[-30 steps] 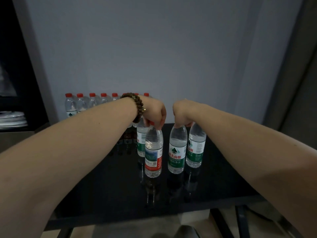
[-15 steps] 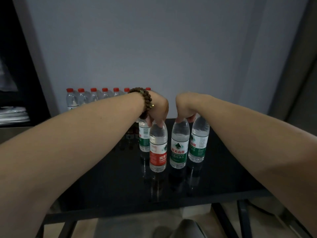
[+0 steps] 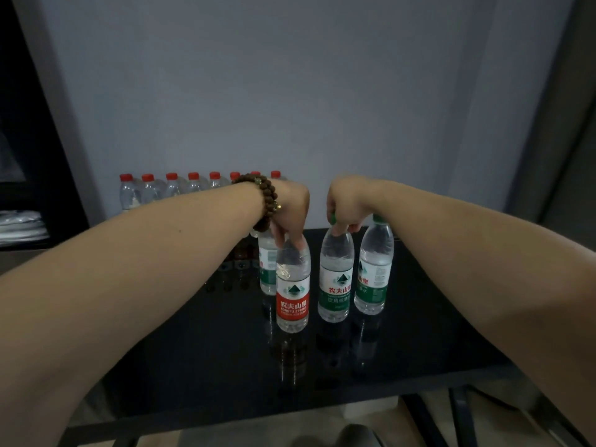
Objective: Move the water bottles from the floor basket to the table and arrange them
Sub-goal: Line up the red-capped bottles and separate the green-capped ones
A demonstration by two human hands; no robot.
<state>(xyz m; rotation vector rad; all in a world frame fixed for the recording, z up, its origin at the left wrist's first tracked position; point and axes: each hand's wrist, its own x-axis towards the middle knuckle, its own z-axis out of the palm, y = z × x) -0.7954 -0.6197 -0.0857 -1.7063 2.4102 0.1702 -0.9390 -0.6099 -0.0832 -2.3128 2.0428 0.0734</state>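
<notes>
On the glossy black table (image 3: 200, 375), a red-label water bottle (image 3: 293, 293) stands upright with my left hand (image 3: 290, 209) gripping its cap from above; a bead bracelet is on that wrist. Beside it on the right stands a green-label bottle (image 3: 336, 282), its green cap pinched by my right hand (image 3: 346, 206). Another green-label bottle (image 3: 374, 269) stands free just right of it. A fourth bottle (image 3: 267, 266) stands behind the red-label one, partly hidden. Along the wall at the table's back runs a row of red-capped bottles (image 3: 171, 190). The floor basket is out of sight.
A dark shelf unit (image 3: 22, 195) with a pale stack of items stands at the left. The grey wall (image 3: 290, 91) rises right behind the table. Table legs (image 3: 461, 414) and a pale floor show below the front edge.
The red-label bottle under my left hand has turned, its red label now facing me. Both hands and the bottles under them have stayed nearly in place; the view shifted slightly.
</notes>
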